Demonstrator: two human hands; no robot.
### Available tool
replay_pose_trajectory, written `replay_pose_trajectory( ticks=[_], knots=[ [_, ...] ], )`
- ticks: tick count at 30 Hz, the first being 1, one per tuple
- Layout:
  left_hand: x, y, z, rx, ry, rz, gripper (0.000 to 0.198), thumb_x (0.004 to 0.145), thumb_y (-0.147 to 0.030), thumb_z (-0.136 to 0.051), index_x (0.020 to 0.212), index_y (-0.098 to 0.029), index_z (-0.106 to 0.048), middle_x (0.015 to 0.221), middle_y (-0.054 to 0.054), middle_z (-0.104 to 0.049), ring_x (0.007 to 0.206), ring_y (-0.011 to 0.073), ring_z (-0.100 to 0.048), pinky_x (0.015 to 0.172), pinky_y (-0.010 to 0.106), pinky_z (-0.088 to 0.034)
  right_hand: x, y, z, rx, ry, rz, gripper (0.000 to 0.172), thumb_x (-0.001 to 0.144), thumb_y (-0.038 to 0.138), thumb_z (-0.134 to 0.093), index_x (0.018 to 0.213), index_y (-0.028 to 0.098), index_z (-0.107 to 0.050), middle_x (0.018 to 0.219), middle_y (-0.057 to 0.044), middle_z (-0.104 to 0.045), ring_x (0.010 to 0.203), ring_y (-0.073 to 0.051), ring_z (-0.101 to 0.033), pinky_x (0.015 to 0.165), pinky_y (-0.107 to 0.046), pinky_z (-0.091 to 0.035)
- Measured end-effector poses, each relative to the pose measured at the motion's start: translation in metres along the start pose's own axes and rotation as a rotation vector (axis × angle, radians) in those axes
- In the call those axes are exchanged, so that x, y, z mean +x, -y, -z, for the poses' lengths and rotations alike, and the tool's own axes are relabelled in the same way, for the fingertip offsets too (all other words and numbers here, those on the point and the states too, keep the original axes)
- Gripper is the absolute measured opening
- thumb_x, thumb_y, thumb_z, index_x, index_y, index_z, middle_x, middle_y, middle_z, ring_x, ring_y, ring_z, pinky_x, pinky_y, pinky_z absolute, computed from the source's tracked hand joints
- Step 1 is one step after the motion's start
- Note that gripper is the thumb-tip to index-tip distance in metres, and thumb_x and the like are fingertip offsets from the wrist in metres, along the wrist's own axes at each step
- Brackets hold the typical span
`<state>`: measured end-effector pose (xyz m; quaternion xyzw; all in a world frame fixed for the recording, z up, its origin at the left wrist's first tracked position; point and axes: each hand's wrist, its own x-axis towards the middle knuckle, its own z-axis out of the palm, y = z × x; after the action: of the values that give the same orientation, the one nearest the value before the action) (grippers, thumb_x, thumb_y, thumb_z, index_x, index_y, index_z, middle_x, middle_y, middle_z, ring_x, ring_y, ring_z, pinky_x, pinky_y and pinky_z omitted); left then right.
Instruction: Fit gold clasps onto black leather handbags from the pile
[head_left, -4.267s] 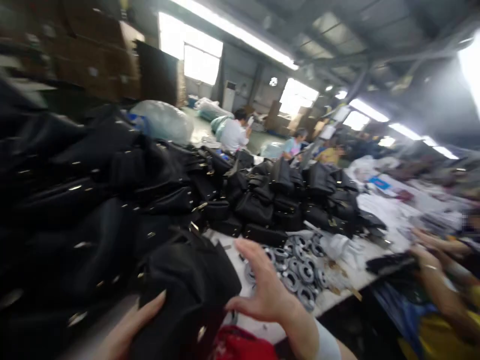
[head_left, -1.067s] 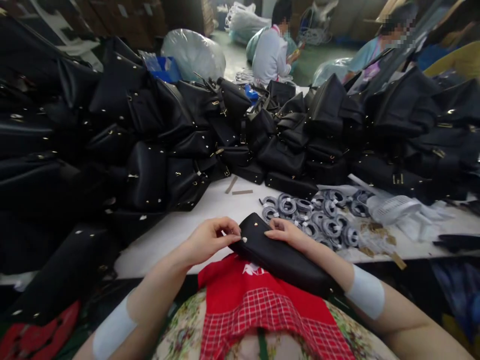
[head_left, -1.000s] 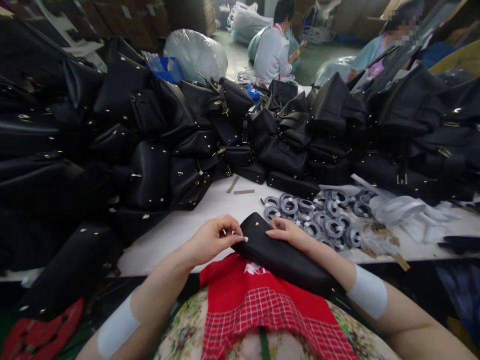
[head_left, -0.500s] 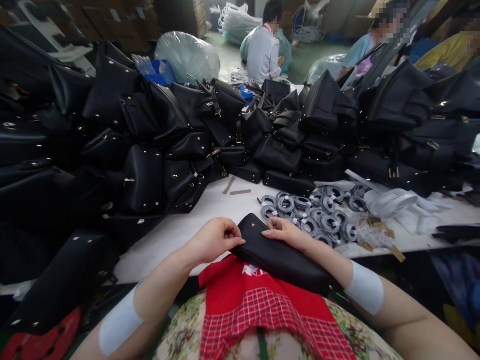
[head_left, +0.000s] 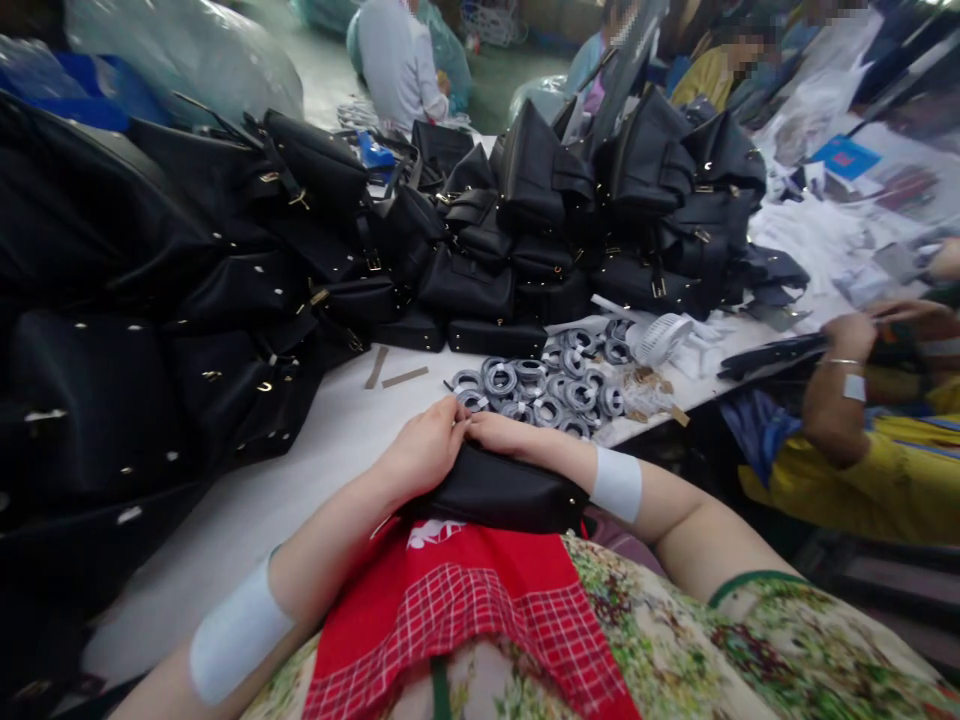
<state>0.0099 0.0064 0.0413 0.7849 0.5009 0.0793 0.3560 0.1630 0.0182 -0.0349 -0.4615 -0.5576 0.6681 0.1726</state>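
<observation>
A black handbag (head_left: 510,490) with small gold-coloured studs lies across my lap against the table's near edge, its far side partly hidden by my hands. My left hand (head_left: 431,445) is closed at the bag's left upper edge, thumb and fingers pressed together. From the other side my right hand (head_left: 495,432) curls over the top of the bag, and its fingertips meet those of the left. Whatever small part lies between the fingertips is too hidden to make out.
Piled black bags (head_left: 465,280) line the table's far side and left. Taped grey coils (head_left: 555,385), a white handheld fan (head_left: 664,338) and two tan strips (head_left: 405,377) lie on the white tabletop (head_left: 322,450). A co-worker's arm (head_left: 836,400) is at the right; other people sit beyond.
My view has swung to the right, bringing the co-worker at the right into sight. My hands have come together at the top of the bag, from positions apart on it.
</observation>
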Motion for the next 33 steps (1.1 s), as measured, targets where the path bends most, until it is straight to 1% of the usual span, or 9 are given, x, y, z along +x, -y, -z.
replay_pose_trajectory(
  ticks=[2, 4, 7, 11, 14, 16, 20, 29, 33],
  knots=[
    [0.000, 0.004, -0.002, 0.029, 0.025, 0.027, 0.013, 0.092, -0.026, -0.040, 0.088, -0.020, -0.050, 0.093, 0.010, -0.066, 0.087, 0.0270, -0.063, 0.077, 0.038, -0.044, -0.017, -0.006, 0.016, 0.029, 0.067, -0.047, 0.026, 0.079, 0.043, -0.066, 0.082, 0.017, -0.068, 0.074, 0.001, -0.064, 0.073, -0.015, -0.057, 0.080, -0.031, -0.047],
    [-0.002, 0.012, 0.000, 0.025, 0.005, 0.040, 0.014, 0.091, -0.028, -0.041, 0.086, -0.020, -0.050, 0.090, 0.009, -0.066, 0.085, 0.0267, -0.063, 0.076, 0.037, -0.043, -0.040, -0.016, 0.034, 0.123, 0.153, -0.087, 0.031, 0.075, 0.044, -0.071, 0.092, 0.018, -0.070, 0.093, 0.000, -0.069, 0.091, -0.017, -0.060, 0.093, -0.031, -0.043],
    [-0.001, 0.032, 0.000, -0.039, -0.036, 0.095, 0.015, 0.090, -0.030, -0.042, 0.084, -0.020, -0.050, 0.086, 0.008, -0.067, 0.084, 0.0253, -0.063, 0.076, 0.036, -0.044, -0.071, -0.041, 0.049, 0.341, 0.170, -0.180, 0.052, 0.074, 0.057, -0.068, 0.109, 0.018, -0.067, 0.118, -0.004, -0.066, 0.112, -0.020, -0.057, 0.103, -0.033, -0.038],
    [0.005, 0.053, -0.007, -0.117, -0.098, 0.204, 0.016, 0.088, -0.032, -0.045, 0.081, -0.019, -0.052, 0.083, 0.007, -0.067, 0.081, 0.0233, -0.062, 0.075, 0.035, -0.044, -0.093, -0.068, 0.042, 0.705, 0.048, -0.177, 0.075, 0.063, 0.073, -0.066, 0.114, 0.018, -0.065, 0.118, -0.008, -0.067, 0.111, -0.024, -0.060, 0.103, -0.038, -0.040],
    [-0.001, 0.040, -0.005, -0.195, -0.219, 0.067, 0.017, 0.086, -0.034, -0.052, 0.081, -0.019, -0.057, 0.091, 0.007, -0.067, 0.087, 0.0212, -0.060, 0.080, 0.034, -0.045, -0.097, -0.068, 0.031, 0.744, 0.036, -0.071, 0.079, 0.051, 0.069, -0.077, 0.111, 0.018, -0.066, 0.115, -0.009, -0.068, 0.109, -0.026, -0.060, 0.103, -0.038, -0.040],
    [-0.011, 0.018, -0.001, -0.265, -0.137, -0.068, 0.017, 0.084, -0.035, -0.057, 0.081, -0.019, -0.061, 0.089, 0.005, -0.067, 0.085, 0.0191, -0.059, 0.079, 0.031, -0.045, -0.097, -0.060, 0.028, 0.672, 0.064, -0.041, 0.077, 0.054, 0.063, -0.078, 0.114, 0.018, -0.064, 0.115, -0.009, -0.067, 0.109, -0.027, -0.060, 0.102, -0.040, -0.039],
    [-0.026, -0.017, 0.006, -0.329, 0.199, -0.150, 0.015, 0.082, -0.032, -0.060, 0.076, -0.019, -0.066, 0.077, 0.002, -0.067, 0.072, 0.0154, -0.058, 0.069, 0.027, -0.045, -0.094, -0.047, 0.027, 0.467, 0.104, -0.037, 0.072, 0.066, 0.052, -0.075, 0.126, 0.018, -0.057, 0.119, -0.007, -0.065, 0.111, -0.026, -0.057, 0.104, -0.042, -0.036],
    [-0.030, -0.004, 0.012, -0.257, 0.334, -0.120, 0.015, 0.083, -0.030, -0.059, 0.078, -0.018, -0.066, 0.077, 0.003, -0.068, 0.068, 0.0143, -0.058, 0.064, 0.025, -0.044, -0.093, -0.044, 0.024, 0.391, 0.098, -0.012, 0.072, 0.066, 0.051, -0.074, 0.128, 0.018, -0.056, 0.120, -0.007, -0.064, 0.109, -0.025, -0.057, 0.102, -0.041, -0.038],
    [-0.032, -0.002, 0.009, -0.144, 0.287, -0.150, 0.011, 0.080, -0.029, -0.062, 0.081, -0.018, -0.067, 0.078, 0.003, -0.067, 0.069, 0.0154, -0.058, 0.064, 0.026, -0.044, -0.092, -0.044, 0.025, 0.365, 0.104, 0.005, 0.072, 0.068, 0.051, -0.073, 0.129, 0.018, -0.055, 0.124, -0.007, -0.062, 0.113, -0.026, -0.055, 0.103, -0.042, -0.037]
  ],
)
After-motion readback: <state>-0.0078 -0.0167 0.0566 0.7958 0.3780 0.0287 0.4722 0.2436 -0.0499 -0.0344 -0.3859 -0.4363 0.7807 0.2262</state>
